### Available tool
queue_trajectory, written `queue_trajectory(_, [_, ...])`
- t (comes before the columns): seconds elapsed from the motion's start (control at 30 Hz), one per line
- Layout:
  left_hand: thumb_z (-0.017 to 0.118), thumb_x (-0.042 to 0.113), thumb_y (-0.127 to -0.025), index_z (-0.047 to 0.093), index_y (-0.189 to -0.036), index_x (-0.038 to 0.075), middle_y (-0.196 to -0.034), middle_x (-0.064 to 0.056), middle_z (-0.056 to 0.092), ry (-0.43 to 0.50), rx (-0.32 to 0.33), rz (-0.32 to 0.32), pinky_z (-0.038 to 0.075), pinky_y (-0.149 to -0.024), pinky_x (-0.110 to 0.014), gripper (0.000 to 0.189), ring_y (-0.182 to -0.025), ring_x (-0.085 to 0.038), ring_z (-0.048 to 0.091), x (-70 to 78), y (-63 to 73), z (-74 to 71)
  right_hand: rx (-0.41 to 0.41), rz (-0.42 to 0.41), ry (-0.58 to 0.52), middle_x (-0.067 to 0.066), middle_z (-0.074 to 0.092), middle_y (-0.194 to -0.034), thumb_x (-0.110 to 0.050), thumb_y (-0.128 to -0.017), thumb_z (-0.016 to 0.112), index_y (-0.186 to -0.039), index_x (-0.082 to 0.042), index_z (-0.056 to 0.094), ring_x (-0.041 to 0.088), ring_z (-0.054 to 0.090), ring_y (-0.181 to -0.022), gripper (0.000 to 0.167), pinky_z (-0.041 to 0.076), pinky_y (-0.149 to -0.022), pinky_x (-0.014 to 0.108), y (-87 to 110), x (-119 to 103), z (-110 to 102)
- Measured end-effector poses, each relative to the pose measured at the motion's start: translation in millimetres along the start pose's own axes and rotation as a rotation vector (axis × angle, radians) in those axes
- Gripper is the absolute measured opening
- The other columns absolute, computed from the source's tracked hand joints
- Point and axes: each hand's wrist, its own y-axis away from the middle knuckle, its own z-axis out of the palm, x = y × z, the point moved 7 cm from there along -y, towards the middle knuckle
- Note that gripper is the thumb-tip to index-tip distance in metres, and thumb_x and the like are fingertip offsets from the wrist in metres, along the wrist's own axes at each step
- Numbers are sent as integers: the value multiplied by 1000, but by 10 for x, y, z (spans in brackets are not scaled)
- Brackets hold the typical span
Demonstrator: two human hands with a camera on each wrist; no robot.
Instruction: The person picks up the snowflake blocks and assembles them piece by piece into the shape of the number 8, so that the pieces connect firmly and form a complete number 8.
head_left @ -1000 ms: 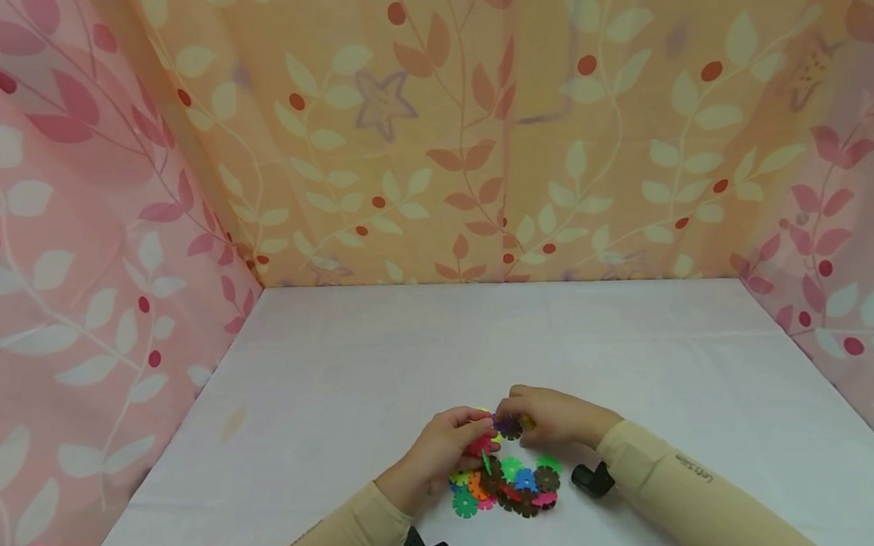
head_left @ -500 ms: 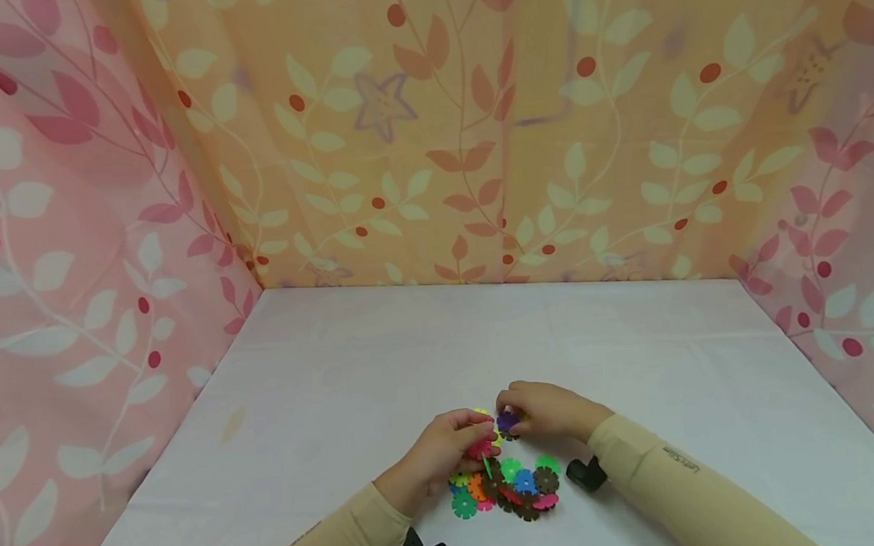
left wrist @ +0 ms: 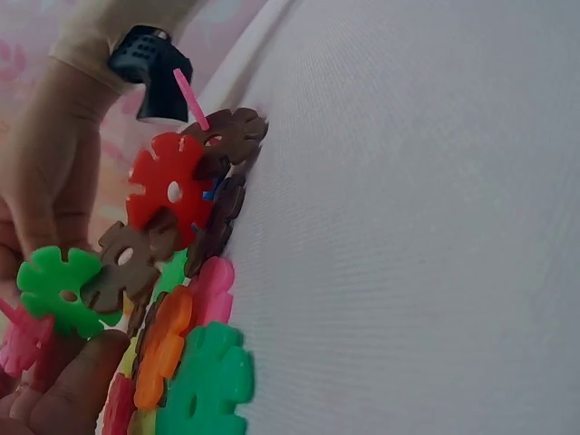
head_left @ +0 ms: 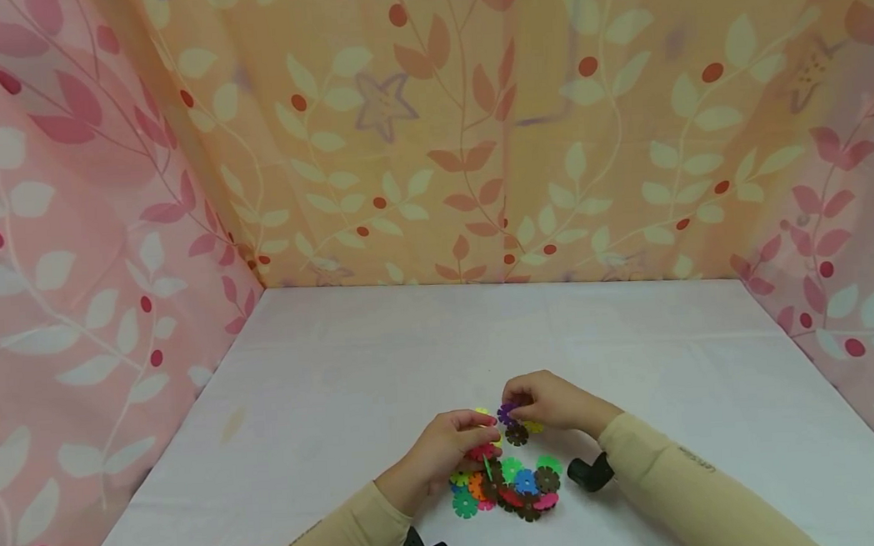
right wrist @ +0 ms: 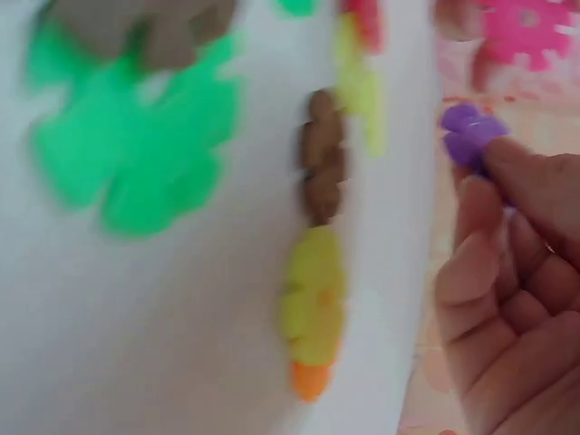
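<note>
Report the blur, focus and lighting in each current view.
Head: soft light, faint shadows on the white tabletop, colourful discs small but readable; left wrist: rather dim, red disc fairly crisp; right wrist: green disc badly blurred, purple disc in the right hand sharper.

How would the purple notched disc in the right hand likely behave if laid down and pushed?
The purple disc is likely stiff: its visible lobes look unbent in the pinch of the right hand. It is probably light, being small beside the fingers. Its notched rim suggests sliding rather than rolling.
</note>
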Motion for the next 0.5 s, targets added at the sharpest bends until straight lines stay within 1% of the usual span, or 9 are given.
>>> queue_trajectory(0.03, [63, 23, -87, 62, -108, 1, -96, -15, 67, -7, 1, 3, 53, -73, -38, 30, -83, -24, 67, 2, 0, 3, 12, 3, -45, -5, 61, -78, -14, -85, 64, -86, -14, 63, 13, 55, -70, 2, 50, -64, 27, 7, -16, -31])
queue_trajectory(0.13, [63, 23, -87, 63, -108, 1, -96, -15, 68, -25, 2, 9, 53, -74, -38, 30, -83, -24, 67, 4, -4, 13, 24, 30, -165, 1, 64, -76, -18, -86, 64, -84, -11, 65, 22, 58, -68, 7, 52, -61, 32, 25, -55, -91])
queue_trajectory(0.2, [62, 23, -87, 63, -107, 1, -95, -15, 68, -40, 3, 15, 53, -74, -38, 30, -84, -24, 67, 11, -6, 15, 16, 37, -209, 5, 65, -75, -18, -86, 64, -83, -10, 65, 26, 59, -67, 8, 52, -59, 35, 35, -85, -104])
queue_trajectory(0.27, [62, 24, -87, 63, -107, 1, -95, -16, 68, -47, 0, 19, 53, -76, -38, 30, -85, -24, 67, 19, -8, 18, 5, 31, -223, 8, 65, -75, -17, -86, 64, -83, -9, 66, 26, 58, -66, 8, 52, -58, 36, 42, -115, -100])
queue_trajectory(0.4, [64, 24, -86, 64, -105, 1, -96, -15, 68, -51, -1, 30, 52, -78, -38, 30, -87, -24, 66, 38, -13, 28, -3, 23, -229, 12, 64, -74, -16, -85, 65, -83, -8, 66, 17, 54, -62, 8, 50, -56, 33, 57, -149, -77])
queue_trajectory(0.5, [65, 24, -85, 65, -104, 0, -95, -14, 68, -55, 6, 38, 52, -79, -36, 30, -86, -23, 67, 50, -10, 30, -5, 20, -235, 14, 64, -72, -15, -86, 64, -82, -8, 67, 14, 52, -60, 8, 49, -54, 31, 62, -154, -61])
